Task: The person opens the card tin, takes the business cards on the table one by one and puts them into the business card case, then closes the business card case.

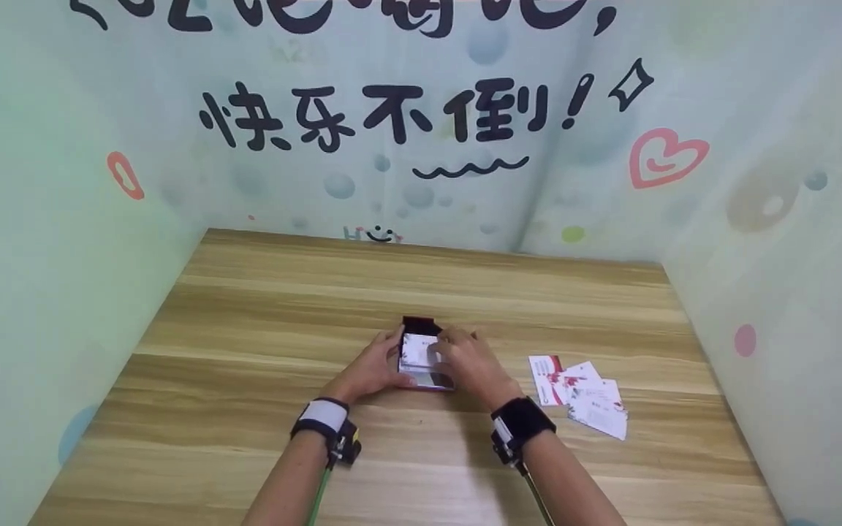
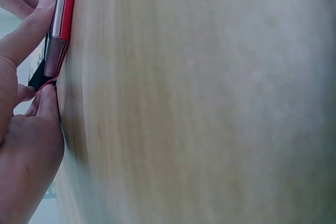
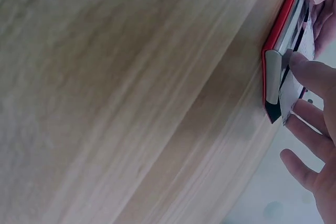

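Observation:
A card case [image 1: 432, 383] with a red outside, a black inner lid and a silvery metal body lies open on the table. My left hand [image 1: 371, 370] grips it from the left, thumb at the near corner and fingers along the far left side. A white printed card [image 1: 415, 351] shows over the case. My right hand [image 1: 469, 364] pinches this card at its right edge. In the right wrist view, the thumb and fingers close on the card [image 3: 290, 94], which tilts over the metal body [image 3: 273, 80]. The case's red cover [image 2: 68, 11] shows edge-on in the left wrist view.
Several white and red business cards [image 1: 596, 409] lie fanned and overlapping to the right of my right hand. The wood-grain table [image 1: 282, 307] is bordered by a printed backdrop [image 1: 421, 197] at the back and sides. Both wrists wear straps with cameras.

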Tool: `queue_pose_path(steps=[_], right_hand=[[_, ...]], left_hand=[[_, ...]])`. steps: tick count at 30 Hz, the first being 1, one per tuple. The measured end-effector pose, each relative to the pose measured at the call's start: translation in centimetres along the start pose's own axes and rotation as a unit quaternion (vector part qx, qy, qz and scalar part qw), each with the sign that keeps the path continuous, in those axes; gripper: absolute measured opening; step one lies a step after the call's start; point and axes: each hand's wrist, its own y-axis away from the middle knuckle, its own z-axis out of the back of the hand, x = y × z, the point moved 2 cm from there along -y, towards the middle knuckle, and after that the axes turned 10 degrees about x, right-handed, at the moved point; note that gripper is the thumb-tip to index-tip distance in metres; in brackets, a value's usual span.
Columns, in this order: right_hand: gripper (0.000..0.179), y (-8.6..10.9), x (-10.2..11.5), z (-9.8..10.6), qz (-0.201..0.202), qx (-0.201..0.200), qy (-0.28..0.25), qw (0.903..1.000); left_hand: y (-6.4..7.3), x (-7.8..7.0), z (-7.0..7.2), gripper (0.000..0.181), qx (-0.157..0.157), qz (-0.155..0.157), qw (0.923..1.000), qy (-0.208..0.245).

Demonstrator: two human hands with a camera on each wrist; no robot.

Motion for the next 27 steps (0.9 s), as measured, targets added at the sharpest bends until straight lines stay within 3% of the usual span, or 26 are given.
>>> queue_pose_path(steps=[6, 19, 27], right_hand=[[0.023, -0.1, 0.2, -0.4, -0.008, 0.022, -0.014, 0.9996], [0.018, 0.1, 0.1, -0.9, -0.012, 0.013, 0.002, 0.9998], [0.032, 0.7, 0.9, -1.2, -0.038, 0.061, 0.009, 0.9974]], left_hand=[[-0.1, 0.1, 0.0, 0.111, -0.001, 0.000, 0.9995, -0.032], [0.0, 0.0, -0.1, 0.109, -0.003, 0.007, 0.9999, 0.007], [0.0, 0.1, 0.0, 0.109, 0.000, 0.014, 0.9998, 0.010]])
